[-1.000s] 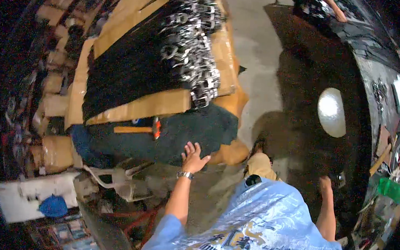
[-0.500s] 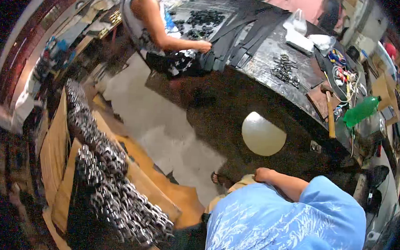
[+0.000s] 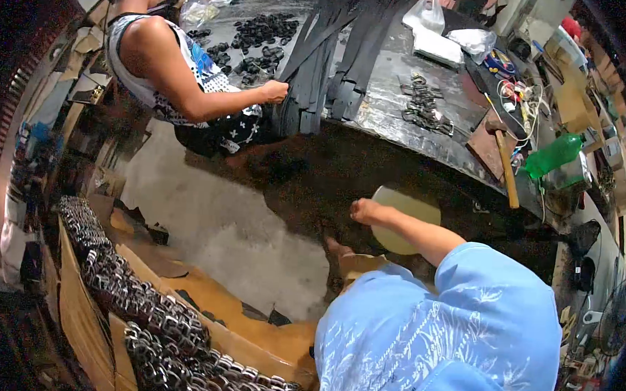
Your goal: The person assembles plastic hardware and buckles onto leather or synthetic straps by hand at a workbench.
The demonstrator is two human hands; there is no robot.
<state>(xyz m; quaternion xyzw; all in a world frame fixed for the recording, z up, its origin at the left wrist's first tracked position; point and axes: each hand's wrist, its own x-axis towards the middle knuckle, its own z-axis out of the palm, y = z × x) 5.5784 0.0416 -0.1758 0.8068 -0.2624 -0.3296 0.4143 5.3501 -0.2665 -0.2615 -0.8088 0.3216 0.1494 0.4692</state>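
My right hand (image 3: 364,210) hangs over the dark floor beside the workbench, at the end of a bent bare arm in a blue sleeve. Its fingers are curled in, and nothing shows in them. Just behind it, partly covered by the forearm, is a pale round surface (image 3: 416,205) like a stool top. My left hand is out of sight; only blue shirt shows on that side. Along the lower left, many shiny metal buckles (image 3: 168,330) lie in dense rows over brown cardboard (image 3: 80,317).
Another person (image 3: 156,64) stands at the black workbench (image 3: 382,124), one hand on black straps (image 3: 313,74). The bench also bears small black pieces (image 3: 266,31), a bundle of metal parts (image 3: 426,106), a hammer (image 3: 506,168) and a green bottle (image 3: 555,156).
My right hand has moved from beside my body up and leftward in view, to beside the pale round surface. The view has shifted; the other person still stands at the straps.
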